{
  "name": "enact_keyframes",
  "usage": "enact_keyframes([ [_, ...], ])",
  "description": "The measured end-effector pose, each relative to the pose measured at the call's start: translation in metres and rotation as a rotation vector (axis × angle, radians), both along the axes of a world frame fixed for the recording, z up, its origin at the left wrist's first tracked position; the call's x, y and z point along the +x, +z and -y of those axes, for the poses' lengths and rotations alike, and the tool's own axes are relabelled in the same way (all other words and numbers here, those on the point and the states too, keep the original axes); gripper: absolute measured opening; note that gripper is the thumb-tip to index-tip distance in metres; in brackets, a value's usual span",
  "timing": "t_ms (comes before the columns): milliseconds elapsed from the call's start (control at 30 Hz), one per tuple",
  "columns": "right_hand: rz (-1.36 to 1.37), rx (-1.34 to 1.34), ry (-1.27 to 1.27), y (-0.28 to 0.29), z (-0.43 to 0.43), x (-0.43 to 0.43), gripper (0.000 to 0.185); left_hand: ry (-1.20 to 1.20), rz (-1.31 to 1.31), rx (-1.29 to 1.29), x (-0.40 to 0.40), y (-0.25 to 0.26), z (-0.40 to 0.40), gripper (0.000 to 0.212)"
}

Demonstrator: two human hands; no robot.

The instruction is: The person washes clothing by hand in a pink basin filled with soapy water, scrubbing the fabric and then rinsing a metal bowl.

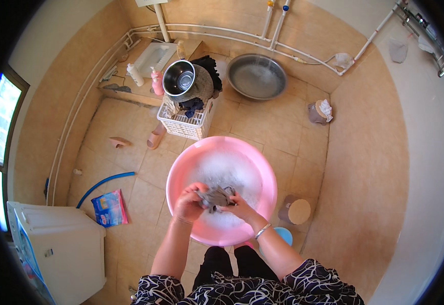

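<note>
A bunched grey cloth (pixel 216 197) is held between my two hands, above white suds (pixel 225 167) in a large pink plastic basin (pixel 269 179). My left hand (pixel 190 202) grips the cloth's left end, its fingers curled over it. At the right end, my right hand (pixel 241 207) pinches the cloth between thumb and fingers; a silver bracelet (pixel 263 231) circles that wrist. Some of the cloth's underside is hidden by the fingers. The basin stands on the tiled floor in front of my feet.
Beyond the basin, a white plastic crate (pixel 183 129) carries clothes and a metal bowl (pixel 179 77). A grey metal basin (pixel 257 76) stands by the wall pipes. A brown bin (pixel 297 211) and a light blue basin (pixel 283 235) are at right, a white washing machine (pixel 65 251) at left.
</note>
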State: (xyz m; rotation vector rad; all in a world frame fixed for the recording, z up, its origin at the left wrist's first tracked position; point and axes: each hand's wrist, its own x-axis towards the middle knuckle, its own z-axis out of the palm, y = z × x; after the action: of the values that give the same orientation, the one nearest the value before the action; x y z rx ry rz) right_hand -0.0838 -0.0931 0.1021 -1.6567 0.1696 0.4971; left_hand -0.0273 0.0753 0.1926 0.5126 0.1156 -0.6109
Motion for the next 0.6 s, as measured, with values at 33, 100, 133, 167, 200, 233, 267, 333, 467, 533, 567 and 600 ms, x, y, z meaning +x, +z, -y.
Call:
enact_keyframes([
  [33,-0.125,0.074,-0.028,-0.002,0.010,0.001,0.050,0.087,0.010,0.068,0.007,-0.013,-0.006,0.015],
  [100,-0.126,-0.133,0.035,-0.020,0.031,0.004,0.048,0.171,-0.090,0.508,0.023,-0.038,-0.007,0.021],
  [133,-0.299,-0.156,0.022,-0.023,0.030,0.011,0.046,0.179,-0.096,0.518,0.024,-0.052,-0.017,0.021],
  [167,-0.472,-0.177,0.013,-0.026,0.026,0.017,0.044,0.073,-0.155,0.791,0.018,-0.071,-0.028,0.026],
  [200,-0.470,-0.181,0.011,-0.041,0.029,0.021,0.044,-0.047,-0.206,1.045,0.015,-0.090,-0.033,0.032],
  [233,-0.362,-0.474,-0.146,-0.067,0.044,0.020,0.043,-0.233,-0.265,1.088,0.011,-0.109,-0.028,0.045],
  [267,-0.248,-0.761,-0.299,-0.084,0.055,0.017,0.042,-0.285,-0.354,1.002,0.004,-0.126,-0.018,0.045],
  [333,-0.266,-0.815,-0.058,-0.092,0.024,0.019,0.042,-0.362,-0.498,0.887,-0.011,-0.147,-0.016,0.046],
  [467,-0.040,-0.866,0.141,-0.102,0.002,0.011,0.039,-0.435,-0.636,0.723,-0.034,-0.159,0.004,0.054],
  [533,-0.399,-0.829,0.037,-0.098,0.018,0.015,0.032,-0.460,-0.689,0.578,-0.037,-0.177,0.016,0.056],
  [567,-0.405,-0.826,0.031,-0.097,0.013,0.014,0.032,-0.475,-0.744,0.444,-0.038,-0.187,0.017,0.058],
  [600,-0.178,-0.734,0.049,-0.087,0.005,0.015,0.030,-0.455,-0.831,0.332,-0.034,-0.187,0.019,0.057],
])
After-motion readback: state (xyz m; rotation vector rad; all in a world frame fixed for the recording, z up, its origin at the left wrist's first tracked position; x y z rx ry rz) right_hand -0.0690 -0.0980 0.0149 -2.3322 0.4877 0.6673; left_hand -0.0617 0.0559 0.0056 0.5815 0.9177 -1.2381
